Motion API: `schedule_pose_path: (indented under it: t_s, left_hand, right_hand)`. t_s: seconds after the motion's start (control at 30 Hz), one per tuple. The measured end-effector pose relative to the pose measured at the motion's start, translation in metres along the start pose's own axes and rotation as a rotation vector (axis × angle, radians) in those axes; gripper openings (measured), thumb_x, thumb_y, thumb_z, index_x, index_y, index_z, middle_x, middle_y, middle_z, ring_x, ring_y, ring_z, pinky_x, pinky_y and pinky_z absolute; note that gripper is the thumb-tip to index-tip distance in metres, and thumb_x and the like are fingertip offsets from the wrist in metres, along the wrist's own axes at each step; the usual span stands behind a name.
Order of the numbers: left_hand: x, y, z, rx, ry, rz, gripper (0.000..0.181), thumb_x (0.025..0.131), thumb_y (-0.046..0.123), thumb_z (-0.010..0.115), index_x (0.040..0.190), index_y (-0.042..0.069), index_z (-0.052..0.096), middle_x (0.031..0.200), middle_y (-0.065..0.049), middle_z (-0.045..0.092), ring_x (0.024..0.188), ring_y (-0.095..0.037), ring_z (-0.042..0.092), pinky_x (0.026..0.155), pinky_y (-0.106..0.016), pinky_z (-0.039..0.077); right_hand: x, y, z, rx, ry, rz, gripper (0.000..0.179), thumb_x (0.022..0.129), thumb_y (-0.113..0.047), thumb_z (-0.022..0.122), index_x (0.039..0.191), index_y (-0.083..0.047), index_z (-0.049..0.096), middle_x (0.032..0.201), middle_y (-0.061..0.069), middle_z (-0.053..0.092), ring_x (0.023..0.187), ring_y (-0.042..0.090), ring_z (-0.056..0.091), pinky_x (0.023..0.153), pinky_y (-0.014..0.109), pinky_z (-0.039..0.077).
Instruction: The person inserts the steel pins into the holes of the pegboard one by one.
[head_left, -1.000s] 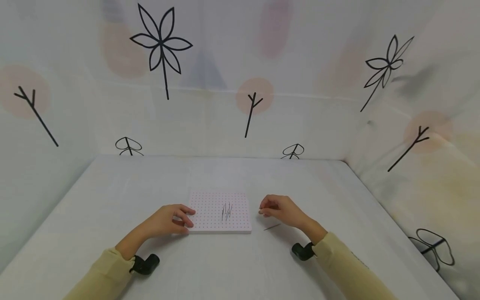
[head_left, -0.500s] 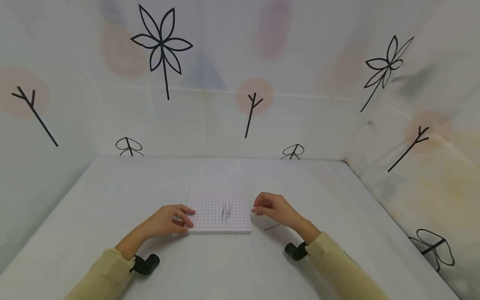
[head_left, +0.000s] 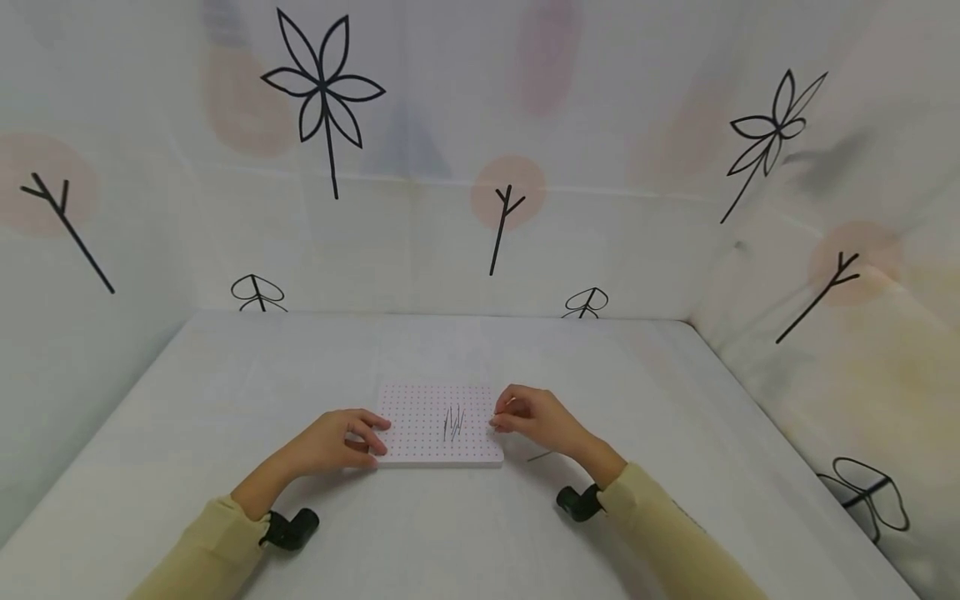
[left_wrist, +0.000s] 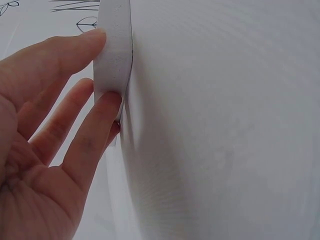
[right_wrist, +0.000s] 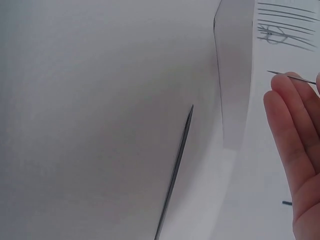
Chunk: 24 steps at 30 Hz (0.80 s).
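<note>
A white board with rows of small dots lies on the table, several thin needles standing up from its right half. At the board's left edge, my left hand touches the side with relaxed fingertips, also seen with the board's side wall in the left wrist view. Over the right edge, my right hand pinches a thin needle between thumb and fingers, its pointed tip sticking out past them.
Another needle lies on the white table, to the right of the board and below my right hand. Cloth walls with drawn plants enclose the table at the back and sides.
My right hand has moved left with its pinched needle, from beside the board to over its right edge. My left hand and the board have stayed in place.
</note>
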<state>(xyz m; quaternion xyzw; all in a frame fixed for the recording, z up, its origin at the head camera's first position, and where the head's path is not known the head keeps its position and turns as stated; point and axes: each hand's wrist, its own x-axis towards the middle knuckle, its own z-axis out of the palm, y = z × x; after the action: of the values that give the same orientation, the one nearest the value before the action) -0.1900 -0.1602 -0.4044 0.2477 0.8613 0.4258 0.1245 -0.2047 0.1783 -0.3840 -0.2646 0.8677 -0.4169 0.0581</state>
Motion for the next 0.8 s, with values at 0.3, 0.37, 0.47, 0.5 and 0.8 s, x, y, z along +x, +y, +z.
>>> schedule_pose_path:
  t_s: [0.3,0.37,0.47,0.5,0.8]
  left_hand:
    - [0.0,0.001,0.0,-0.005,-0.002,-0.013,0.01,0.074,0.005,0.076,0.081,0.013,0.073,0.119,-0.012,0.058,0.1,-0.026,0.06,0.079,-0.028,0.053]
    - [-0.001,0.001,-0.001,-0.01,-0.004,-0.006,0.01,0.074,0.005,0.076,0.081,0.012,0.073,0.119,-0.013,0.058,0.1,-0.026,0.061,0.079,-0.028,0.053]
    - [-0.001,0.002,-0.001,-0.017,-0.005,0.003,0.01,0.074,0.005,0.077,0.081,0.011,0.073,0.119,-0.014,0.057,0.1,-0.027,0.06,0.079,-0.029,0.053]
    - [-0.001,0.002,-0.001,-0.02,-0.006,0.005,0.01,0.074,0.005,0.077,0.081,0.01,0.073,0.119,-0.014,0.057,0.1,-0.027,0.06,0.079,-0.029,0.053]
    - [-0.001,0.003,0.0,-0.006,0.009,-0.026,0.011,0.075,0.004,0.076,0.081,0.012,0.073,0.12,-0.012,0.057,0.099,-0.026,0.061,0.079,-0.029,0.053]
  right_hand:
    - [0.006,-0.005,0.007,0.049,-0.009,-0.055,0.01,0.085,-0.009,0.067,0.089,-0.009,0.058,0.087,0.001,0.068,0.074,0.011,0.064,0.068,0.025,0.054]
    - [0.008,-0.006,0.009,0.057,-0.014,-0.059,0.009,0.085,-0.008,0.068,0.088,-0.009,0.059,0.086,0.001,0.067,0.075,0.011,0.064,0.068,0.025,0.054]
    - [0.009,-0.008,0.012,0.06,-0.014,-0.062,0.009,0.085,-0.009,0.068,0.087,-0.009,0.059,0.086,0.0,0.067,0.075,0.011,0.063,0.069,0.024,0.054]
    - [0.01,-0.008,0.013,0.062,-0.014,-0.065,0.009,0.085,-0.009,0.068,0.087,-0.008,0.059,0.086,0.001,0.067,0.075,0.011,0.063,0.069,0.024,0.054]
    - [0.016,-0.008,0.021,0.088,-0.036,-0.098,0.008,0.084,-0.009,0.069,0.086,-0.007,0.061,0.085,0.002,0.067,0.075,0.012,0.063,0.069,0.023,0.054]
